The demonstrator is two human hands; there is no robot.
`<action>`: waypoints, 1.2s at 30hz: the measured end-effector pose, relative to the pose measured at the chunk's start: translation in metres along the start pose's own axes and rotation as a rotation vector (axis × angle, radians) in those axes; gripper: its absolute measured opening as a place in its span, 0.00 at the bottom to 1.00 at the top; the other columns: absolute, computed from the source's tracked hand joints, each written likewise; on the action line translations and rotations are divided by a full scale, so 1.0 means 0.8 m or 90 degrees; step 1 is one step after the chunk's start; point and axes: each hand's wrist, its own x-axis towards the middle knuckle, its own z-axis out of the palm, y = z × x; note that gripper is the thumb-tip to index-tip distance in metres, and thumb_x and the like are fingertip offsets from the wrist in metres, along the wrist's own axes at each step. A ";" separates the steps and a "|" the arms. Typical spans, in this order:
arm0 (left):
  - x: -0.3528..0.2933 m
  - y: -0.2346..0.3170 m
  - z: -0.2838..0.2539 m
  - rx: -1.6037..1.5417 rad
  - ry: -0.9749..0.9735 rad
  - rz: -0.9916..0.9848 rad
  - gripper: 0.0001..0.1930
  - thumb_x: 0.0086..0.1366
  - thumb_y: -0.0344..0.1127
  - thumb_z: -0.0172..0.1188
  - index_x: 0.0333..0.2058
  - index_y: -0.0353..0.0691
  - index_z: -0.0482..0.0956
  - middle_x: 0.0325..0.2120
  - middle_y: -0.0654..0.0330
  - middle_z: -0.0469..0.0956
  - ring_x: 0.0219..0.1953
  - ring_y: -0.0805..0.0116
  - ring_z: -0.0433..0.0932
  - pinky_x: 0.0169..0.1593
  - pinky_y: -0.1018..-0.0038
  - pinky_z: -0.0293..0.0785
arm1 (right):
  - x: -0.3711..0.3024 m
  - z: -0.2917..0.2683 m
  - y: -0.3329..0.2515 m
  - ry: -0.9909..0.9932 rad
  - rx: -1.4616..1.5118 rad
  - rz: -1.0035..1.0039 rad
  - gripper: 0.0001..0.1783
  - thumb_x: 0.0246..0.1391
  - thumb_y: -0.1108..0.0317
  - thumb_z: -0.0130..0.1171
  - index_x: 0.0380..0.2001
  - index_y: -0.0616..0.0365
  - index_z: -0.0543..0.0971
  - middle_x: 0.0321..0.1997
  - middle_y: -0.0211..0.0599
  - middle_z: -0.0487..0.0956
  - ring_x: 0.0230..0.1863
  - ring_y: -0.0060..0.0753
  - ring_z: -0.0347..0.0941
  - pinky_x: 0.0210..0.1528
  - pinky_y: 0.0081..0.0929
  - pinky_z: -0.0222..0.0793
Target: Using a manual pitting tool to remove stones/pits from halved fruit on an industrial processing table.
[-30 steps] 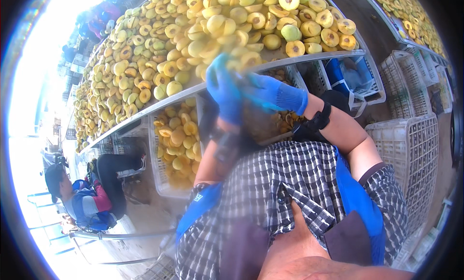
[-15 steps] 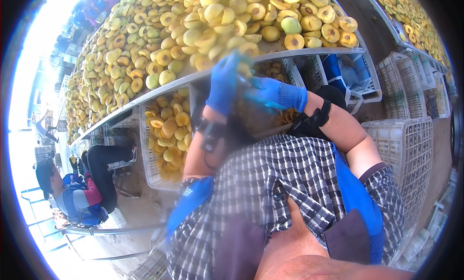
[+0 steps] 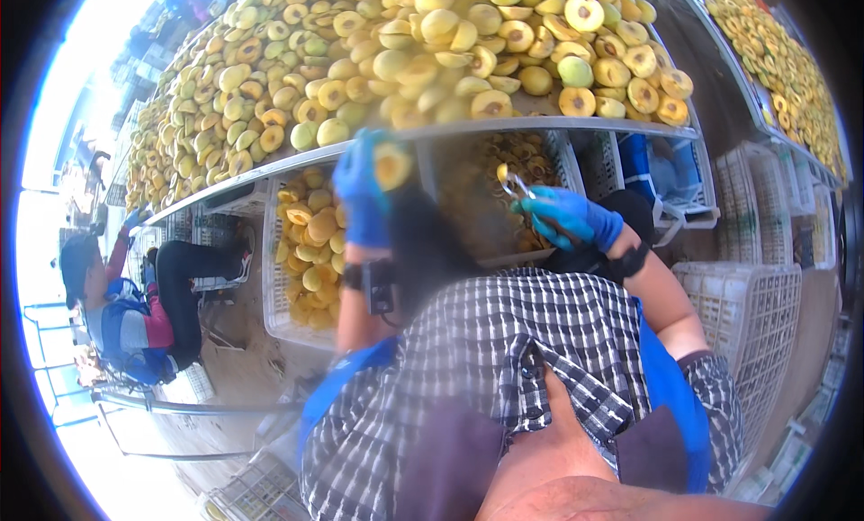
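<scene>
My left hand [image 3: 362, 193], in a blue glove, is closed around a yellow peach half [image 3: 392, 167] whose cut face shows. It is just in front of the table edge, near a white crate [image 3: 271, 291] of peach halves. My right hand [image 3: 571, 217], also gloved in blue, grips a metal pitting tool [image 3: 515, 186]. At the tool's tip sits a small yellow-brown piece, perhaps a pit. Below the tool is a crate of brownish pits or scraps [image 3: 531, 157]. The two hands are apart.
Halved peaches [image 3: 432, 35] lie heaped on the metal-edged table [image 3: 540, 124] ahead. A blue-and-white bin [image 3: 670, 175] stands under its right side, with stacked white crates [image 3: 742, 305] at the right. Another person [image 3: 121, 309] sits at the left, and a second fruit-covered table [image 3: 765, 62] is at far right.
My hands have separated: the left has moved left with the peach half, the right moved right and down with the pitting tool. The seated person's arm now reaches to the table edge.
</scene>
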 end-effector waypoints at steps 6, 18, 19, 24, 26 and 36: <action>0.038 0.026 -0.088 0.717 0.071 0.238 0.14 0.61 0.45 0.60 0.39 0.44 0.84 0.39 0.53 0.82 0.42 0.54 0.79 0.50 0.64 0.70 | -0.021 0.018 0.025 0.079 -0.260 0.266 0.28 0.53 0.65 0.51 0.60 0.51 0.64 0.32 0.53 0.78 0.28 0.52 0.76 0.33 0.44 0.71; 0.100 -0.004 0.060 0.626 -0.208 -0.115 0.36 0.52 0.65 0.59 0.47 0.37 0.73 0.43 0.42 0.78 0.48 0.45 0.77 0.50 0.60 0.73 | -0.004 0.027 0.042 0.028 -0.255 0.263 0.25 0.54 0.57 0.56 0.53 0.56 0.69 0.37 0.60 0.79 0.39 0.63 0.75 0.42 0.49 0.70; 0.094 -0.005 0.054 0.557 -0.139 -0.084 0.30 0.57 0.53 0.61 0.49 0.35 0.67 0.42 0.43 0.78 0.44 0.47 0.79 0.46 0.62 0.77 | 0.001 0.022 0.028 0.018 -0.232 0.271 0.23 0.55 0.56 0.58 0.50 0.58 0.71 0.34 0.55 0.79 0.35 0.56 0.78 0.39 0.44 0.72; 0.052 0.036 0.080 -0.416 -0.061 -0.146 0.13 0.65 0.35 0.57 0.47 0.39 0.70 0.43 0.57 0.74 0.43 0.57 0.79 0.47 0.55 0.80 | 0.038 0.003 -0.065 0.158 -0.121 0.182 0.22 0.60 0.59 0.56 0.52 0.60 0.70 0.30 0.44 0.78 0.29 0.36 0.77 0.34 0.33 0.71; 0.028 0.075 0.091 -0.643 -0.099 -0.246 0.17 0.68 0.39 0.55 0.51 0.40 0.69 0.45 0.56 0.73 0.45 0.59 0.78 0.47 0.58 0.79 | 0.063 -0.003 -0.089 0.223 -0.086 0.074 0.22 0.61 0.60 0.55 0.53 0.61 0.69 0.29 0.41 0.78 0.28 0.30 0.76 0.32 0.30 0.71; -0.012 0.096 0.121 -0.131 -0.141 0.129 0.24 0.70 0.45 0.47 0.61 0.40 0.64 0.49 0.52 0.73 0.49 0.58 0.76 0.49 0.65 0.77 | 0.104 0.001 -0.115 0.473 -0.414 -0.051 0.16 0.59 0.61 0.56 0.45 0.60 0.75 0.27 0.50 0.77 0.27 0.48 0.76 0.27 0.38 0.71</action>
